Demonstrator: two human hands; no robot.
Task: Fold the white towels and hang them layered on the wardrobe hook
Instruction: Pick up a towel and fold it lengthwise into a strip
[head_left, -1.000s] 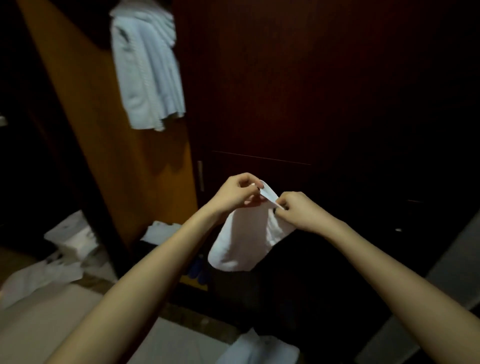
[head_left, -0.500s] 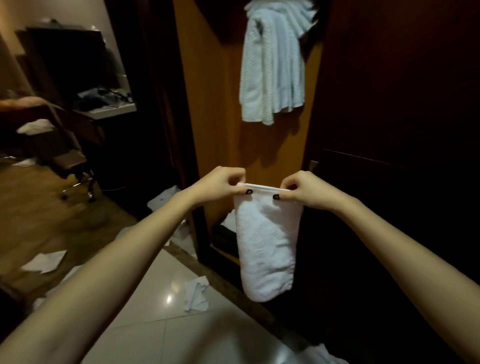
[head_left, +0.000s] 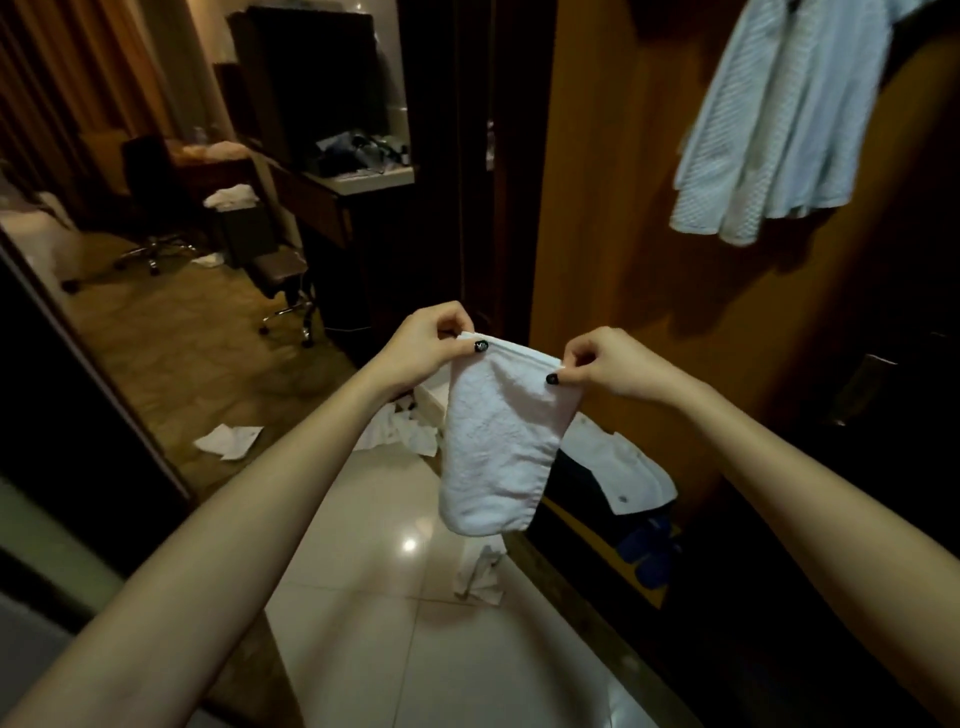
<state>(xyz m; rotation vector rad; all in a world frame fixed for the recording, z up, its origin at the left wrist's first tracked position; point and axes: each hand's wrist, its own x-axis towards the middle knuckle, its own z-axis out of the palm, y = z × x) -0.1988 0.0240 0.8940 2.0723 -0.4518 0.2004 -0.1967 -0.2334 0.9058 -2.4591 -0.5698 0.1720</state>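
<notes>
A small white towel (head_left: 501, 447), folded double, hangs in front of me over the tiled floor. My left hand (head_left: 428, 345) pinches its upper left corner and my right hand (head_left: 605, 366) pinches its upper right corner, so the top edge is stretched between them. Several white towels (head_left: 779, 119) hang layered at the top right against the orange wardrobe panel (head_left: 613, 208); the hook itself is hidden behind them.
White cloths lie on the floor: one (head_left: 480, 574) below the held towel, others (head_left: 400, 431) near the doorway and a paper-like piece (head_left: 228, 440) on the carpet. A white garment (head_left: 621, 467) and blue slippers (head_left: 652, 551) lie in the wardrobe bottom. A desk (head_left: 337, 192) and chairs (head_left: 283, 275) stand beyond.
My view has swung left, so the hanging towels slid to the top right and the room came into sight. My hands have spread the towel's top edge flat between them.
</notes>
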